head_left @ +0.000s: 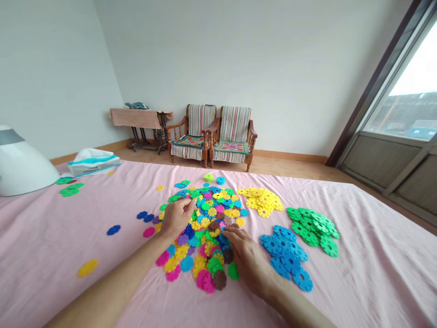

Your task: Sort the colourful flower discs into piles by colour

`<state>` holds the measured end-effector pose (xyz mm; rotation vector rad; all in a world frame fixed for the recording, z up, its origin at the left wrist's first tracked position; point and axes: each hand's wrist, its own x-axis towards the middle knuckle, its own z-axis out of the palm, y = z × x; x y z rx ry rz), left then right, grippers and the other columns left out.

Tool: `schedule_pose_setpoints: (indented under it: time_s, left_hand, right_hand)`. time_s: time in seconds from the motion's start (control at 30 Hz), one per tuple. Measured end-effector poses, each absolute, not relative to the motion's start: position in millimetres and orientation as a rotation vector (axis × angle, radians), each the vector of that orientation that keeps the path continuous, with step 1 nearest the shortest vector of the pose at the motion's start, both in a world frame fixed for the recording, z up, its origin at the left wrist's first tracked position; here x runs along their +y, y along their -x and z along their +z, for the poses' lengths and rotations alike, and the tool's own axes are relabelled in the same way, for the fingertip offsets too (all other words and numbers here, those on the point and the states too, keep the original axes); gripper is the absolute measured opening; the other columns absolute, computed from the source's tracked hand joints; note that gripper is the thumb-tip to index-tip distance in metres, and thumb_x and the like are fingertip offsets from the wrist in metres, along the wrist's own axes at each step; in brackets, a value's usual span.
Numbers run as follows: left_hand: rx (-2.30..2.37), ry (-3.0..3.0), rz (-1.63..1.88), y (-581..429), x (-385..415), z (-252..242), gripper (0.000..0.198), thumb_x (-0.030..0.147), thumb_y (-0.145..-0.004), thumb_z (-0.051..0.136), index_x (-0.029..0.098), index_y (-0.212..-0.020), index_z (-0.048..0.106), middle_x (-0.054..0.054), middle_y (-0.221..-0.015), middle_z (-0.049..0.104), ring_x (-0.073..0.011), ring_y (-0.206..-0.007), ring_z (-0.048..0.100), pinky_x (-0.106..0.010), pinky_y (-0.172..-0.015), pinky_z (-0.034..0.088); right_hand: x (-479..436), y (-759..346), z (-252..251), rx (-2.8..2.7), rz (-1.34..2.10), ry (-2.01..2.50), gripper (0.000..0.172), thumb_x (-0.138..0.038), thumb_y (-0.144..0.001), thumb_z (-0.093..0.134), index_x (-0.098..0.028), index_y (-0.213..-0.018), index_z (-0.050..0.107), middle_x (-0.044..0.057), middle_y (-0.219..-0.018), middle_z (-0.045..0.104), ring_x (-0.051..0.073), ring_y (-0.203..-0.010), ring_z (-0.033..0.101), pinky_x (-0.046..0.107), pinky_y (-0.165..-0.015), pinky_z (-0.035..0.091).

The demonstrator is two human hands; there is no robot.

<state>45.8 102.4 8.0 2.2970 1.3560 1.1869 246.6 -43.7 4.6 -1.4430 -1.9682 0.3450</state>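
A mixed pile of notched plastic snowflake discs [205, 222] in several colours spreads before me. My left hand [177, 217] is over the pile's left side, thumb and fingers pinched together. A green disc [195, 194] shows just beyond those fingertips; whether it is held I cannot tell. My right hand [246, 253] rests along the pile's right edge, its fingers stretched out over the discs. Beside its fingertips lie a pink disc [222, 224] and brown discs [227, 220]. To the right are sorted heaps: yellow discs [261, 200], green discs [312, 228] and larger-looking blue discs [287, 253].
A pink cloth [358, 273] covers the table. At left stand a white kettle-like jug [25, 166] and a tissue box [95, 163]. Loose discs lie left, including a yellow disc [88, 268] and a dark blue disc [114, 230]. Wooden chairs [234, 132] stand beyond.
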Motion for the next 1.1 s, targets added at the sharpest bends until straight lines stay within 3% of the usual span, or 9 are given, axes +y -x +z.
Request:
schedule_pose_setpoints:
  time_s: [0.2,0.37,0.57,0.67,0.83,0.97,1.1]
  left_hand:
    - [1.146,-2.22,1.182,-48,101,6,0.036,0.038,-0.091,0.047,0.017,-0.067,0.065,0.0,-0.063,0.07,-0.0146,-0.059,0.066,-0.023,-0.061,0.049]
    - [0.972,-2.42,1.145,-53,92,14,0.031,0.034,-0.092,0.048,0.017,-0.077,0.069,-0.002,-0.073,0.072,-0.0164,-0.072,0.066,-0.025,-0.069,0.049]
    - [0.571,-2.672,0.82,-63,71,23,0.021,0.022,-0.09,0.051,0.02,-0.095,0.071,-0.004,-0.092,0.073,-0.017,-0.088,0.064,-0.029,-0.082,0.048]
    - [0.437,-2.706,0.685,-65,63,23,0.027,0.012,-0.085,0.051,0.021,-0.1,0.071,-0.003,-0.096,0.073,-0.0162,-0.089,0.064,-0.028,-0.084,0.048]
    - [0.501,-2.562,0.744,-64,67,18,0.041,0.0,-0.075,0.043,0.02,-0.096,0.072,-0.001,-0.092,0.074,-0.0131,-0.086,0.067,-0.023,-0.079,0.051]
    - [0.659,-2.567,0.876,-63,76,13,0.045,-0.002,-0.07,0.039,0.02,-0.088,0.073,-0.002,-0.087,0.074,-0.0146,-0.083,0.067,-0.026,-0.077,0.052]
    - [0.617,-2.696,0.788,-63,76,12,0.046,-0.002,-0.069,0.04,0.021,-0.087,0.074,-0.002,-0.086,0.074,-0.0167,-0.084,0.065,-0.03,-0.078,0.051]
  right_hand:
    - [-44,-249,1,-1.865,0.296,1.412,0.04,-0.004,-0.086,0.036,-0.016,-0.113,0.063,0.014,-0.119,0.062,0.022,-0.11,0.059,0.039,-0.092,0.048]
    - [-41,-254,-6,-1.823,0.295,1.442,0.034,-0.01,-0.088,0.037,-0.015,-0.108,0.065,0.013,-0.111,0.065,0.021,-0.104,0.061,0.034,-0.089,0.049]
    - [-39,-257,-9,-1.696,0.357,1.47,0.034,-0.017,-0.093,0.036,-0.019,-0.111,0.065,0.009,-0.105,0.066,0.018,-0.096,0.063,0.03,-0.085,0.048]
    - [-39,-259,-11,-1.685,0.357,1.462,0.035,-0.017,-0.093,0.036,-0.019,-0.113,0.063,0.008,-0.107,0.065,0.018,-0.098,0.062,0.029,-0.086,0.047]
    - [-40,-260,-8,-1.686,0.349,1.503,0.037,-0.014,-0.092,0.034,-0.018,-0.115,0.063,0.009,-0.104,0.065,0.018,-0.095,0.062,0.029,-0.084,0.047]
    - [-39,-261,-7,-1.692,0.311,1.563,0.039,-0.008,-0.088,0.035,-0.016,-0.112,0.064,0.01,-0.104,0.067,0.02,-0.096,0.061,0.031,-0.084,0.047]
    - [-39,-258,-7,-1.761,0.269,1.558,0.043,-0.004,-0.084,0.036,-0.016,-0.116,0.062,0.01,-0.111,0.066,0.022,-0.103,0.059,0.034,-0.089,0.045]
